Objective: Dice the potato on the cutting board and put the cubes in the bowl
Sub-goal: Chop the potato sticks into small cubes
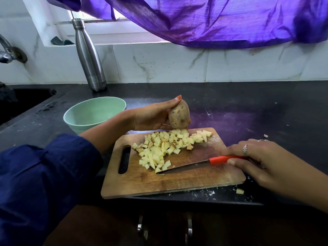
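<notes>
A wooden cutting board point(186, 183) lies on the black counter with a pile of several potato cubes point(163, 148) spread over its far half. My left hand point(152, 116) holds a whole unpeeled potato point(178, 114) just above the board's far edge. My right hand point(262, 162) grips the red handle of a knife point(191, 165); its blade lies flat on the board, tip touching the nearest cubes. A pale green bowl point(79, 112) stands left of the board; its inside looks empty.
A steel bottle point(88, 55) stands against the tiled wall behind the bowl. A black sink point(23, 102) and a tap point(8, 54) are at far left. A purple curtain point(221, 20) hangs above. Potato scraps point(239, 191) lie near the counter's front edge.
</notes>
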A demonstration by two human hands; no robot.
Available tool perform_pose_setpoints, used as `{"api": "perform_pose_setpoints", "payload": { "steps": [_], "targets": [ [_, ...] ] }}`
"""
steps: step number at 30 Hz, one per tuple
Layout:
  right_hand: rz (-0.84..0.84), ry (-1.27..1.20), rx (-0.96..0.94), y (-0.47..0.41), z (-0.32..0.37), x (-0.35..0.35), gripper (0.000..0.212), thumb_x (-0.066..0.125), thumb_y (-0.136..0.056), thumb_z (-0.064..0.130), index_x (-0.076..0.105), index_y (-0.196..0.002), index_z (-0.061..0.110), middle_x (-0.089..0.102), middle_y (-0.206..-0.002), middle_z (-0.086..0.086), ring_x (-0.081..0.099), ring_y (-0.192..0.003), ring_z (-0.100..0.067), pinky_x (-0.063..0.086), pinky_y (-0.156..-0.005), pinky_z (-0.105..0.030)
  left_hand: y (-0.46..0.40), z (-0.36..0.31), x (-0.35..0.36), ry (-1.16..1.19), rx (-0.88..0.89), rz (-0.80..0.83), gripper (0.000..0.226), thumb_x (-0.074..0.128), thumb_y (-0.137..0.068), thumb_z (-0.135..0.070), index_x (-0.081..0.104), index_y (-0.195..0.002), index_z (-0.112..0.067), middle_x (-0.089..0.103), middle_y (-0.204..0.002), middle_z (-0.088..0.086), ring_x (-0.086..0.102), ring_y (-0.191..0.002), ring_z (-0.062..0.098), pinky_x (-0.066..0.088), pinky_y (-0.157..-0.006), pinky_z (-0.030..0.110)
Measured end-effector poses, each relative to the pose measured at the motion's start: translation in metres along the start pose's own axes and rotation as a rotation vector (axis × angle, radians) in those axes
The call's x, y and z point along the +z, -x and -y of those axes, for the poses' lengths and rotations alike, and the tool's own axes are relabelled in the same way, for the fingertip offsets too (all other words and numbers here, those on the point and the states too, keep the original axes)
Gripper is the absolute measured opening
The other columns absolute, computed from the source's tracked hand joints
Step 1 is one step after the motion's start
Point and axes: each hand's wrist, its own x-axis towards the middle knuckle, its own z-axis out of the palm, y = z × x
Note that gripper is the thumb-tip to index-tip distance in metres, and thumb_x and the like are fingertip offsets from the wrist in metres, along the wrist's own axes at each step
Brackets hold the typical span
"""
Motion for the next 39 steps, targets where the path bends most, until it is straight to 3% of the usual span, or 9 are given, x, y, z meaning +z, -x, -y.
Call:
{"api": "perform_pose_setpoints", "payload": {
  "steps": [8,14,17,22,25,28,31,35,39],
  "targets": [
    [-0.003,0.017,0.006,0.001,0.007,0.008,0.032,0.037,-0.085,0.057,0.057,-0.109,0.047,0.053,-0.084,0.039,0.051,-0.078,0.012,0.038,-0.067,-0.014,0.003,0.008,-0.009,0.034,0.046,-0.003,0.063,0.054,-0.078,-0.067,0.061,-0.11,-0.013,0.066,-0.115,0.01,0.058,-0.114,0.026,0.045,-0.098,0.034],
    [-0.057,0.176,0.037,-0.014,0.004,0.011,0.02,0.053,-0.089,0.042,0.062,-0.107,0.044,0.05,-0.068,0.034,0.048,-0.067,0.013,0.028,-0.061,-0.01,0.005,0.012,-0.007,0.069,0.025,-0.042,0.052,0.034,-0.084,-0.055,0.059,-0.108,-0.016,0.069,-0.11,0.005,0.059,-0.113,0.022,0.043,-0.097,0.032],
    [-0.061,0.179,0.072,-0.026,0.006,0.012,0.022,0.05,-0.088,0.039,0.063,-0.105,0.044,0.062,-0.078,0.025,0.056,-0.074,0.004,0.037,-0.063,-0.018,0.006,0.013,-0.005,0.065,0.023,-0.055,0.053,0.034,-0.083,-0.056,0.057,-0.109,-0.016,0.069,-0.11,0.005,0.06,-0.112,0.021,0.043,-0.095,0.031],
    [-0.03,0.181,0.128,-0.036,-0.004,0.01,0.026,0.045,-0.088,0.045,0.059,-0.109,0.047,0.061,-0.083,0.024,0.051,-0.071,0.004,0.037,-0.061,-0.02,0.01,0.014,-0.004,0.062,0.035,-0.015,0.078,0.061,-0.067,-0.072,0.058,-0.115,-0.01,0.067,-0.115,0.007,0.06,-0.112,0.022,0.048,-0.091,0.028],
    [0.014,0.093,0.141,-0.028,-0.007,-0.003,0.024,0.051,-0.084,0.043,0.062,-0.103,0.051,0.064,-0.077,0.024,0.053,-0.062,0.003,0.042,-0.056,-0.022,0.012,0.015,-0.003,0.056,0.034,0.008,0.081,0.059,-0.068,-0.072,0.056,-0.118,-0.008,0.067,-0.116,0.006,0.061,-0.112,0.021,0.049,-0.09,0.025],
    [-0.011,0.014,0.157,-0.014,-0.004,-0.018,0.015,0.041,-0.079,0.067,0.052,-0.088,0.067,0.064,-0.07,0.019,0.056,-0.054,-0.005,0.05,-0.053,-0.031,0.012,0.014,-0.001,0.033,0.034,-0.033,0.063,0.038,-0.086,-0.062,0.056,-0.116,-0.01,0.069,-0.112,0.003,0.062,-0.109,0.018,0.049,-0.089,0.024],
    [-0.03,-0.017,0.165,-0.007,0.008,-0.024,0.038,0.019,-0.07,0.087,0.045,-0.094,0.073,0.063,-0.07,0.021,0.056,-0.054,-0.004,0.046,-0.051,-0.023,0.011,0.014,0.001,-0.002,0.037,-0.058,0.059,0.029,-0.091,-0.056,0.058,-0.114,-0.011,0.067,-0.113,0.004,0.062,-0.109,0.019,0.049,-0.091,0.025],
    [0.049,0.054,0.103,-0.009,0.037,-0.005,0.024,0.047,-0.083,0.053,0.056,-0.106,0.055,0.055,-0.071,0.035,0.054,-0.062,0.006,0.043,-0.054,-0.019,0.012,0.011,0.004,-0.042,0.056,-0.075,0.055,0.025,-0.094,-0.052,0.058,-0.113,-0.012,0.064,-0.117,0.006,0.061,-0.109,0.017,0.049,-0.087,0.022],
    [0.009,0.172,0.069,-0.02,0.048,0.009,0.024,0.045,-0.091,0.043,0.058,-0.111,0.046,0.046,-0.071,0.031,0.05,-0.067,0.004,0.031,-0.059,-0.017,0.011,0.011,0.003,-0.079,0.055,-0.078,0.053,0.03,-0.094,-0.053,0.059,-0.113,-0.013,0.063,-0.122,0.007,0.06,-0.112,0.018,0.048,-0.093,0.024]
  ]
}}
